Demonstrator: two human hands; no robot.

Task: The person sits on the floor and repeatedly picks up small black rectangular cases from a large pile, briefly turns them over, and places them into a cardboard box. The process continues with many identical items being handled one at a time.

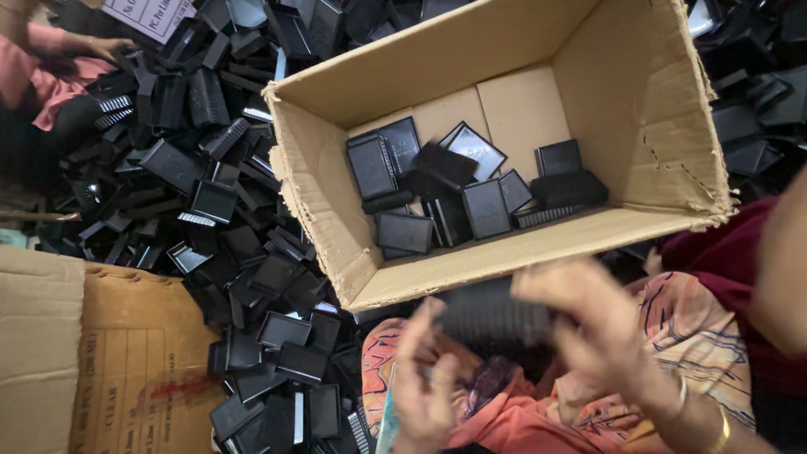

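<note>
Left hand (424,387) blurred, fingers loosely curled, grip unclear | right hand (588,324) blurred, appears to pinch dark ribbed part (487,315) over lap | cardboard box (403,84) holds roughly a dozen black parts (403,231), mostly unfilled | large loose pile (210,193) left unsorted

Open brown carton (513,261) center, printed brown carton (126,361) lower-left, white label (155,15) top-left.

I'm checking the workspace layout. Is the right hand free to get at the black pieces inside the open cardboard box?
Probably yes: the cardboard box is open-topped, just beyond the right hand, with the black pieces uncovered. The blurred hand seems to touch a dark part.
</note>
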